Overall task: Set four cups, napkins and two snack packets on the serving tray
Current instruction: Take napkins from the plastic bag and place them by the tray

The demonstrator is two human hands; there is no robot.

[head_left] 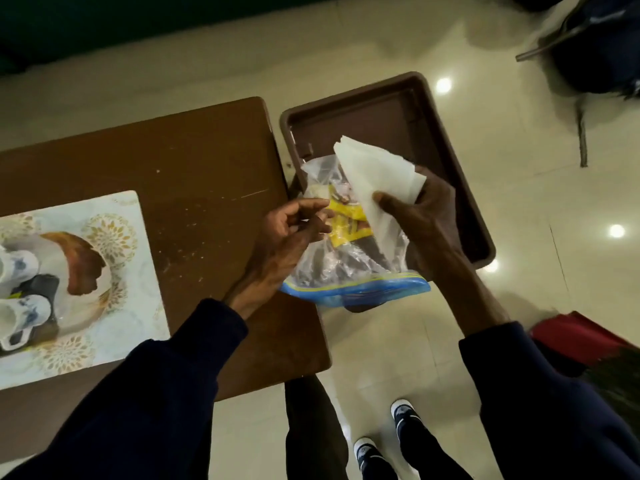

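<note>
Above the near end of the brown serving tray [391,109]: right hand [426,216] with fingers [388,200] clamped on a folded stack of white napkins [374,174], half drawn out of a clear zip bag [346,261]; left hand [287,233] with fingers [311,206] pinching the bag wall beside a yellow snack packet [346,225] inside. Tray bare, apparently off the worktop [194,174] edge, on a support not visible. Risks, as judged: bag slipping from the light left pinch once the napkins come free, dropping the packet to the floor [519,188]; napkin stack fanning apart under a one-sided grip; tray tipping if loaded at one end. Second packet not discernible. Cups [17,289], white with blue print, well apart at far left on a patterned mat [114,216]; count uncertain. Worktop dark brown, scuffed, scratched. Floor glossy pale tile with lamp reflections; dark bag [595,46] at upper right, red item [575,337] at lower right.
</note>
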